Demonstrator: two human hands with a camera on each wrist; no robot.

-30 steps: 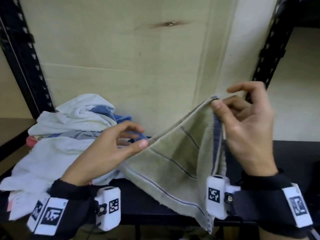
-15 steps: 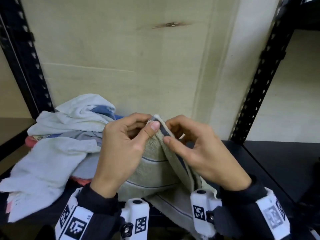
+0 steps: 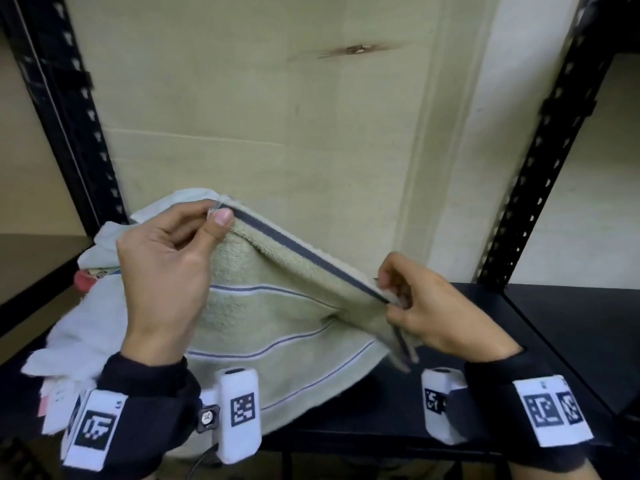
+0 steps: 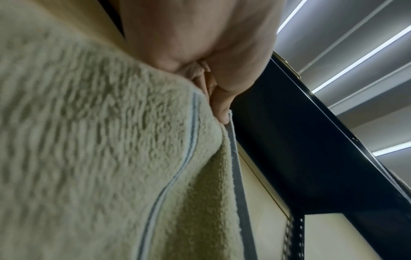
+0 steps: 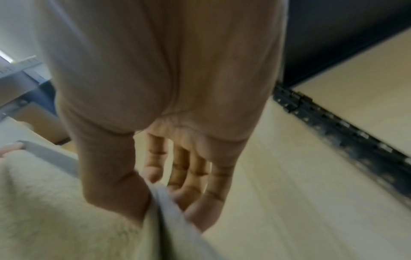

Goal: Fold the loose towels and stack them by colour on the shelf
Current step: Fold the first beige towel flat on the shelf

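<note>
A pale green towel with thin grey-blue stripes and a dark edge band hangs doubled between my hands above the black shelf. My left hand pinches the doubled corner at the upper left between thumb and fingers. My right hand pinches the other end of the same edge, lower and to the right. In the left wrist view the towel fills the frame under my left hand. In the right wrist view my right hand pinches the towel edge.
A heap of loose white and blue towels, with something pink beneath, lies on the shelf's left part behind my left hand. Black perforated uprights stand left and right. A pale board backs the shelf.
A second ago my hands held the towel spread apart. They met in the middle, joining the corners. Now they have drawn apart along the doubled edge, left hand up, right hand down-right.
</note>
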